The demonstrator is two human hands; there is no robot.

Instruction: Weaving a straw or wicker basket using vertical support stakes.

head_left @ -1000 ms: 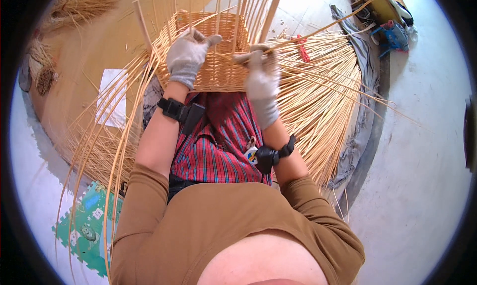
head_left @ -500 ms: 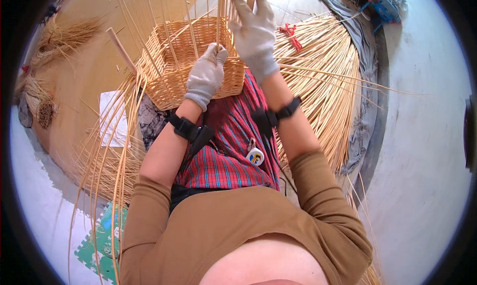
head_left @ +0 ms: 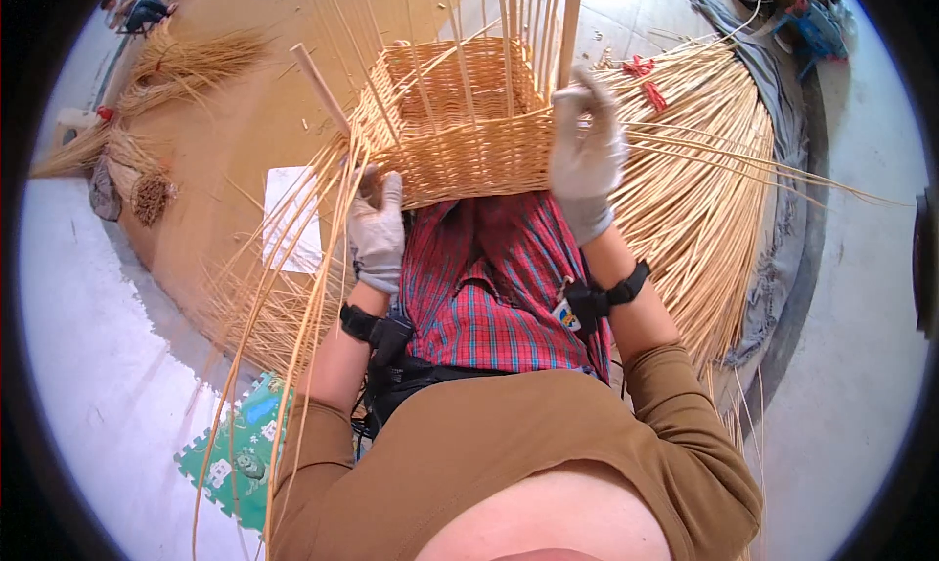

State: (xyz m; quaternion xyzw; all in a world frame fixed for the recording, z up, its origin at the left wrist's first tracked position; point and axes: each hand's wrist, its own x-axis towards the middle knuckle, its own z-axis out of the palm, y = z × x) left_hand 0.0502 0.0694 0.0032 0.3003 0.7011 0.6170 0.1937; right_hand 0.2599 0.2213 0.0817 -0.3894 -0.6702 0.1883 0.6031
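An open, squarish wicker basket [head_left: 460, 160] with long upright stakes and trailing canes rests at the far end of my plaid-covered lap [head_left: 489, 326]. My left hand [head_left: 377, 199], in a pale glove, grips its lower left corner, partly under loose canes. At the right corner, beside a wooden stick [head_left: 570, 28], my right hand [head_left: 587, 145] is raised in a similar glove with its fingers bent. What those fingers hold, if anything, is unclear.
A large fan of pale canes [head_left: 694, 219] with red ties lies right, beside grey cloth [head_left: 778, 268]. Cane bundles [head_left: 137, 175] and white paper [head_left: 289, 219] lie left, near a green foam mat [head_left: 235, 463]. A seated person [head_left: 137, 11] is at upper left. Blue items [head_left: 817, 33] stand upper right.
The basket has shifted right since half a second ago. My left hand has moved from the front stakes to the lower left corner; my right hand has come down and its spread fingers have bent.
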